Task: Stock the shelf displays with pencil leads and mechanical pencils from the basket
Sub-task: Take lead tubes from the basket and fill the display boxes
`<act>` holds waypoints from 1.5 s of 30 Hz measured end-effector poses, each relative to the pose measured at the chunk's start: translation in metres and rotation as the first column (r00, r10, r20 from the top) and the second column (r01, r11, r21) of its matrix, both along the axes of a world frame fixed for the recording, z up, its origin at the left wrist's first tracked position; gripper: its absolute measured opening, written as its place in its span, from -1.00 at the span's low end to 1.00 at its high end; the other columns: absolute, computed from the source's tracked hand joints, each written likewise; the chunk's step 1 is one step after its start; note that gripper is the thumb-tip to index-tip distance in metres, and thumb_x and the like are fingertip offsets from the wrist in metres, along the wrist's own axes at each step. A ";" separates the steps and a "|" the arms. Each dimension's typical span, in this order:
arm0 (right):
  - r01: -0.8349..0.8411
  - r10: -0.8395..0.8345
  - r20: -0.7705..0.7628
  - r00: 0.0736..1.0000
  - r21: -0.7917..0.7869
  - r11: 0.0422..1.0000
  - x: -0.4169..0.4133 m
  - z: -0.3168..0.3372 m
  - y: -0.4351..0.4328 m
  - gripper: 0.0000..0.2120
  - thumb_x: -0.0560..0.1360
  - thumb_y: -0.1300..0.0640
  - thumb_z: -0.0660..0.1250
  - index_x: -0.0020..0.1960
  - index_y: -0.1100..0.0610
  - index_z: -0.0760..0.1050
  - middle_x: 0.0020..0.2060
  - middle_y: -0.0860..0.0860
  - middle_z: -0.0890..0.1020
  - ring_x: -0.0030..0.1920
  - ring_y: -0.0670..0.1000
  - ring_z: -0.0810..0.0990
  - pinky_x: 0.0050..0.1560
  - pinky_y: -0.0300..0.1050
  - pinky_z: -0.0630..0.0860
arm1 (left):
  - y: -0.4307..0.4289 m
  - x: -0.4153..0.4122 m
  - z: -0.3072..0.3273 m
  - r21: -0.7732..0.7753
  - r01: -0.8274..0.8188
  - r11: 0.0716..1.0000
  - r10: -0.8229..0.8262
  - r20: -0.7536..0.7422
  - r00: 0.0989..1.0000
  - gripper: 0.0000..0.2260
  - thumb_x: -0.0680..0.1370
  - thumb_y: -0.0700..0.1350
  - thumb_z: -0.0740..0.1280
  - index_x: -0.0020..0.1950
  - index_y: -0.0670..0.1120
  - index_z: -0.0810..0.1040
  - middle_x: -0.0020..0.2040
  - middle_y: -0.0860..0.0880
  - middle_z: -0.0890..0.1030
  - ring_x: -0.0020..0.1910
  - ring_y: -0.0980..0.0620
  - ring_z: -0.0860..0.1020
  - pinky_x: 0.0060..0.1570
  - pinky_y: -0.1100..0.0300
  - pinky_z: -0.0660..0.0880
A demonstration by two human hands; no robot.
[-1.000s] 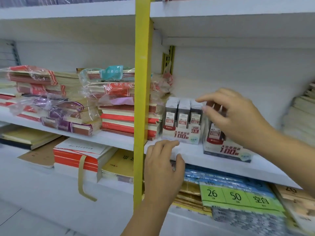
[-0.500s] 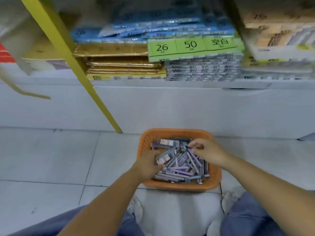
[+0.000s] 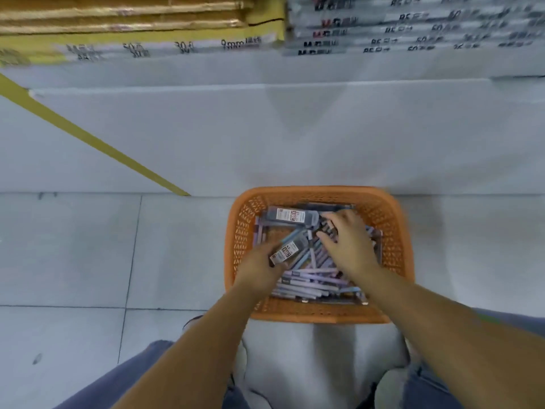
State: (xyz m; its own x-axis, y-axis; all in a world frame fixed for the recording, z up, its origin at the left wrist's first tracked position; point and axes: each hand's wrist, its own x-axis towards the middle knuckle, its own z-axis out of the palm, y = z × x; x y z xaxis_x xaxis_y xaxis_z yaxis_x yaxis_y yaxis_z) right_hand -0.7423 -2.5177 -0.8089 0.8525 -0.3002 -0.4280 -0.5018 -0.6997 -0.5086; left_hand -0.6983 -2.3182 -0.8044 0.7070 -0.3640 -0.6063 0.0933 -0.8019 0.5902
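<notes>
An orange plastic basket stands on the floor in front of my knees. It holds several lilac and blue mechanical pencils and grey pencil lead boxes. My left hand grips one grey lead box at the basket's left side. A second lead box lies at the back of the basket. My right hand is down among the items with curled fingers pinching a dark small item; what it is I cannot tell.
The white base panel of the shelf unit rises just behind the basket, with a yellow upright slanting across it at left. Stacked paper packs lie on the lowest shelf above. Grey floor tiles spread to the left.
A second ago both hands were up at the lead boxes on the shelf. My view then dropped to the basket, and both hands now reach in, the left holding a lead box.
</notes>
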 end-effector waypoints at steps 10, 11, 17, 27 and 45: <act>-0.111 0.118 0.007 0.993 -0.288 0.951 0.021 -0.030 0.019 -0.50 0.51 -0.20 0.32 0.38 -0.05 0.41 0.17 0.07 0.40 0.18 0.13 0.30 0.19 0.03 0.34 | -0.014 0.007 -0.028 0.134 -0.006 0.991 -0.005 0.086 0.996 -0.67 0.48 -0.06 0.51 0.20 0.01 0.55 0.33 -0.02 0.40 0.21 -0.05 0.49 0.27 0.04 0.47; -0.101 0.108 0.009 0.994 -0.279 0.955 0.022 -0.031 0.020 -0.51 0.50 -0.21 0.33 0.37 -0.05 0.43 0.15 0.06 0.39 0.18 0.12 0.31 0.18 0.01 0.34 | -0.014 0.007 -0.028 0.137 -0.012 0.990 -0.002 0.097 0.995 -0.70 0.48 -0.07 0.50 0.18 0.01 0.55 0.31 -0.01 0.41 0.19 -0.04 0.50 0.25 0.06 0.48; -0.085 0.089 0.003 0.996 -0.232 0.969 0.014 -0.028 0.007 -0.53 0.47 -0.19 0.37 0.32 -0.05 0.46 0.12 0.02 0.40 0.19 0.07 0.31 0.18 0.00 0.35 | -0.008 0.008 -0.030 0.123 0.014 0.992 -0.029 0.120 0.992 -0.83 0.53 -0.12 0.46 0.09 -0.04 0.57 0.21 -0.02 0.51 0.09 0.00 0.51 0.17 0.09 0.49; 0.111 -0.078 0.159 0.984 -0.211 0.971 0.005 -0.015 -0.018 -0.54 0.46 -0.02 0.43 0.32 0.03 0.44 0.27 0.06 0.41 0.28 0.13 0.30 0.30 0.04 0.30 | -0.003 0.018 -0.010 -0.047 -0.121 0.992 0.123 0.042 0.991 -0.89 0.65 -0.10 0.24 0.11 0.12 0.41 -0.14 0.16 0.60 -0.26 0.27 0.62 -0.47 0.44 0.43; -0.028 0.031 -0.034 0.999 0.082 0.996 0.010 -0.020 -0.029 -0.63 0.54 -0.01 0.35 0.32 0.01 0.43 0.10 0.01 0.43 0.19 0.06 0.40 0.06 -0.09 0.36 | -0.014 0.057 -0.023 0.102 0.120 0.987 -0.126 0.049 0.991 -0.57 0.39 -0.18 0.58 0.20 0.00 0.55 0.31 0.01 0.38 0.13 0.08 0.37 0.13 0.26 0.33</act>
